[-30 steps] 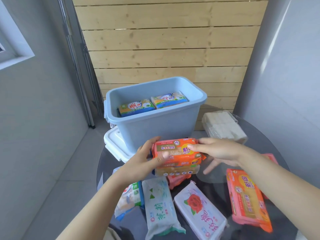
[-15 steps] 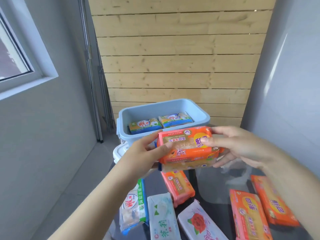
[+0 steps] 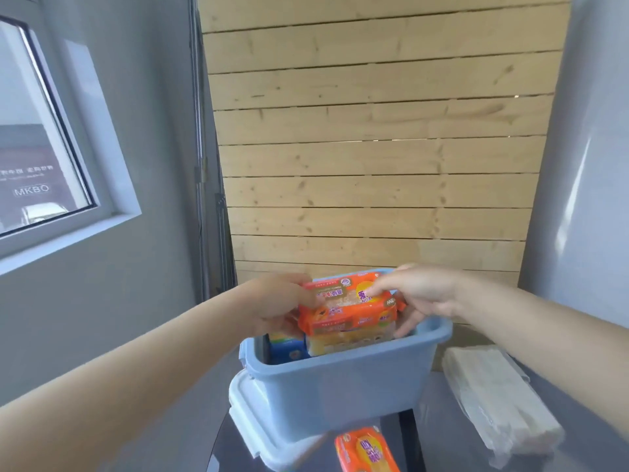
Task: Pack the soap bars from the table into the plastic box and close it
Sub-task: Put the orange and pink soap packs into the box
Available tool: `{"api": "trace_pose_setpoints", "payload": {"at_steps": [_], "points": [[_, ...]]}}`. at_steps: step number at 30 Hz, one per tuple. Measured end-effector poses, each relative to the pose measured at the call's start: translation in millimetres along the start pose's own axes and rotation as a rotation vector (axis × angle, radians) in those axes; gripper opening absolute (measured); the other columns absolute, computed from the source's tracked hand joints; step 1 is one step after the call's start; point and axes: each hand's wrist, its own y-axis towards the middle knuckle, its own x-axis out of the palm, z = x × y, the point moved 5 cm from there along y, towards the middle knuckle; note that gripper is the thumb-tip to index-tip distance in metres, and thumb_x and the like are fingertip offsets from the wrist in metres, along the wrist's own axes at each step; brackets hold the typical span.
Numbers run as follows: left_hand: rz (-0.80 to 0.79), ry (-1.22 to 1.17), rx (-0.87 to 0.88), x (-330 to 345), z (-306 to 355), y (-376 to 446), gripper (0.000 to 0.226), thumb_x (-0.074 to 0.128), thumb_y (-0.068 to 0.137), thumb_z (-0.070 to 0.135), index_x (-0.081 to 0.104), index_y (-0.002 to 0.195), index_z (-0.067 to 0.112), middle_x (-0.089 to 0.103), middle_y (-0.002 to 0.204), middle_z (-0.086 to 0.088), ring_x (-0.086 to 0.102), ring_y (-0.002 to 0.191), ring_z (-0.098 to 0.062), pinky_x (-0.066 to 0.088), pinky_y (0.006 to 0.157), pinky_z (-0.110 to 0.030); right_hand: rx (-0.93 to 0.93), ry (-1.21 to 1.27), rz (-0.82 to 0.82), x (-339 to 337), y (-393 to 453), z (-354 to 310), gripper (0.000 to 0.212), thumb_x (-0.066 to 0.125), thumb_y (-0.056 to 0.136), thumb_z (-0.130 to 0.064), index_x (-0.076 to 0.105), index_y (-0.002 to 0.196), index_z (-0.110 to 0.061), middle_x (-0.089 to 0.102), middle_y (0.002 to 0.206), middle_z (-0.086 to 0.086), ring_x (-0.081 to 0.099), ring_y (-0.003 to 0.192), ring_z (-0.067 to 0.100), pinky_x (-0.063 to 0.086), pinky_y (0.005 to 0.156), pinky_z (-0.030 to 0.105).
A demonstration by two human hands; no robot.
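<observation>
Holding a stack of soap packs [image 3: 349, 313] (orange wrapper on top, a yellowish one beneath) between them, the left hand [image 3: 282, 306] and right hand [image 3: 420, 298] have their fingers closed around its two ends. The stack sits partly inside the open blue plastic box [image 3: 340, 390], above a blue-wrapped soap bar [image 3: 287, 349]. The white lid [image 3: 252, 420] lies under the box on the dark table [image 3: 432, 434], near another orange soap pack [image 3: 366, 453] and a pale wrapped bundle [image 3: 497, 400].
</observation>
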Motion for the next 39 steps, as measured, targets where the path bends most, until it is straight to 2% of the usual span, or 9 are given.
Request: {"api": "trace_pose_setpoints", "payload": {"at_steps": [5,10,13,17,21,25,29,33,39], "points": [[-0.119,0.031,-0.242,2,-34,31,0.026,0.043,0.094,-0.003,0.057,0.109,0.013,0.065,0.105,-0.012,0.064,0.087,-0.025,0.05,0.093,-0.045,0.162,0.042,-0.265,23,43,20,0.023,0.053,0.087,-0.01,0.056,0.109,-0.006,0.066,0.095,0.013,0.063,0.08,0.026,0.053,0.074,0.037],[-0.135,0.045,-0.39,5,-57,51,0.021,0.05,0.095,0.017,0.052,0.115,0.013,0.063,0.113,-0.011,0.06,0.095,-0.027,0.046,0.101,-0.043,0.23,0.094,-0.43,48,70,43,0.022,0.045,0.089,-0.003,0.059,0.107,-0.005,0.061,0.111,0.016,0.056,0.102,0.03,0.042,0.098,0.04],[-0.171,-0.065,-0.434,13,-68,57,0.026,0.048,0.095,0.022,0.058,0.119,0.015,0.065,0.109,-0.006,0.062,0.095,-0.021,0.045,0.101,-0.037,0.226,0.093,-0.415,54,82,51,0.015,0.045,0.088,0.004,0.051,0.091,-0.009,0.061,0.086,0.012,0.058,0.077,0.024,0.047,0.078,0.038],[-0.228,-0.022,-0.438,17,-72,59,0.029,0.044,0.096,0.04,0.062,0.103,0.019,0.068,0.104,-0.005,0.062,0.092,-0.018,0.044,0.101,-0.034,0.206,0.164,-0.326,55,91,57,0.027,0.046,0.088,0.008,0.04,0.102,-0.014,0.052,0.101,0.015,0.058,0.076,0.024,0.047,0.07,0.035],[-0.251,0.305,-0.493,10,-64,57,0.045,0.031,0.093,0.057,0.058,0.098,0.021,0.069,0.075,-0.003,0.068,0.07,-0.016,0.055,0.078,-0.027,0.169,-0.131,-0.215,54,97,57,0.037,0.054,0.086,0.001,0.033,0.111,-0.016,0.047,0.091,0.006,0.052,0.067,0.016,0.044,0.06,0.025],[-0.15,0.58,-0.374,-7,-54,63,0.064,0.024,0.089,0.065,0.047,0.132,0.022,0.065,0.111,-0.019,0.067,0.104,-0.034,0.055,0.091,-0.035,0.154,-0.225,-0.164,52,95,53,0.04,0.057,0.084,-0.002,0.034,0.112,-0.019,0.048,0.088,0.005,0.054,0.071,0.018,0.048,0.067,0.027],[-0.02,0.53,-0.259,-19,-44,70,0.063,0.025,0.091,0.061,0.054,0.121,0.014,0.068,0.102,-0.017,0.071,0.094,-0.033,0.058,0.082,-0.035,0.252,-0.118,-0.271,46,82,44,0.019,0.045,0.092,-0.004,0.04,0.104,-0.017,0.055,0.082,0.015,0.058,0.067,0.026,0.046,0.06,0.032],[0.201,0.553,0.127,-23,-37,69,0.048,0.032,0.094,0.049,0.064,0.091,0.014,0.071,0.089,-0.008,0.07,0.08,-0.025,0.058,0.073,-0.037,0.276,-0.136,-0.376,39,75,32,0.004,0.039,0.095,-0.018,0.041,0.099,-0.018,0.046,0.124,0.035,0.057,0.097,0.042,0.048,0.069,0.042],[0.451,0.572,0.368,-35,-44,65,0.041,0.033,0.092,0.043,0.067,0.085,0.02,0.069,0.074,-0.001,0.06,0.069,-0.017,0.052,0.073,-0.032,0.242,-0.061,-0.657,64,76,46,0.016,0.039,0.096,-0.034,0.049,0.105,-0.024,0.056,0.099,-0.002,0.057,0.091,0.016,0.044,0.09,0.032]]}}
